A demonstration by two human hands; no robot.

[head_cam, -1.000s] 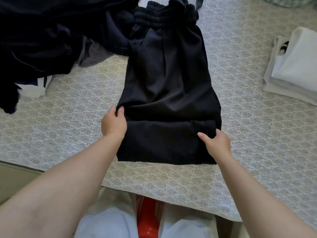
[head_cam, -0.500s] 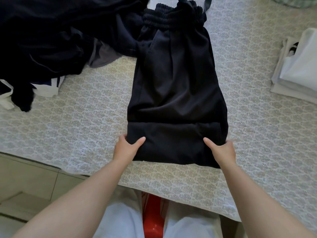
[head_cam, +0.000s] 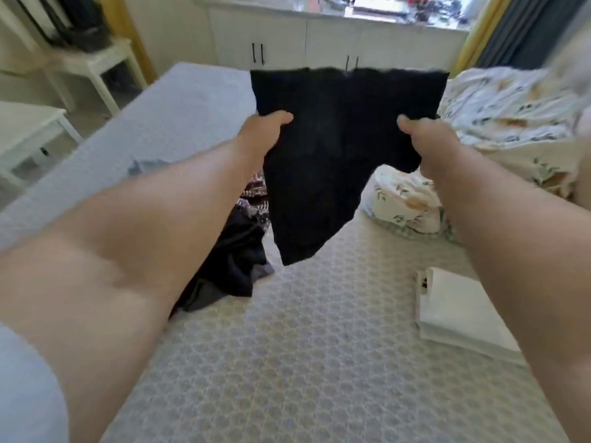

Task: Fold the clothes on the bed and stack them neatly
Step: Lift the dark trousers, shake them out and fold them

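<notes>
Two bare hands reach forward, raised above the bed point(head_cam: 319, 362). The left hand point(head_cam: 260, 132) grips one side edge of a black garment point(head_cam: 332, 155), thumb curled over the cloth; the right hand point(head_cam: 427, 140) grips the opposite edge the same way. The garment hangs in the air between them, its lower corner dangling clear of the patterned bed cover. Below the left hand lies a heap of dark clothes point(head_cam: 230, 266). Below the right hand sits a folded white stack point(head_cam: 454, 311). Beyond the right hand lies a floral quilt point(head_cam: 511, 123).
</notes>
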